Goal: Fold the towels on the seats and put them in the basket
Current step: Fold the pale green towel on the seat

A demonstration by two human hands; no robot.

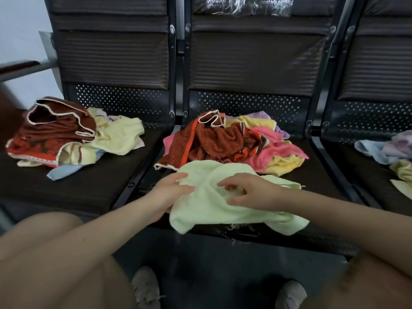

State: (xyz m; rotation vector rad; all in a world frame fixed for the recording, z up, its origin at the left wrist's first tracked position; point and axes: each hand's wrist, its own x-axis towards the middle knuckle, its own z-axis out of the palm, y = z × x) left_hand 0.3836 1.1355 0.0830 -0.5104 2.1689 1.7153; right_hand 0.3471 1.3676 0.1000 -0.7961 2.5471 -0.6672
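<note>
A pale green towel [214, 208] lies crumpled at the front of the middle seat [312, 175], its lower edge hanging over the seat's front. My left hand [171, 192] holds the towel's left edge, thumb on top and fingers under the cloth. My right hand [247, 189] sits on the towel's middle with curled fingers bunching the fabric. Behind the green towel a heap of rust, orange, pink, yellow and lilac towels [234, 141] covers the back of the middle seat. No basket is in view.
The left seat [93, 186] holds another heap of brown, orange, yellow and blue towels [71, 134]. On the right seat [365, 175] lie pale blue, lilac and yellow towels [388, 152]. Black metal frames separate the seats. My knees and shoes are in the foreground.
</note>
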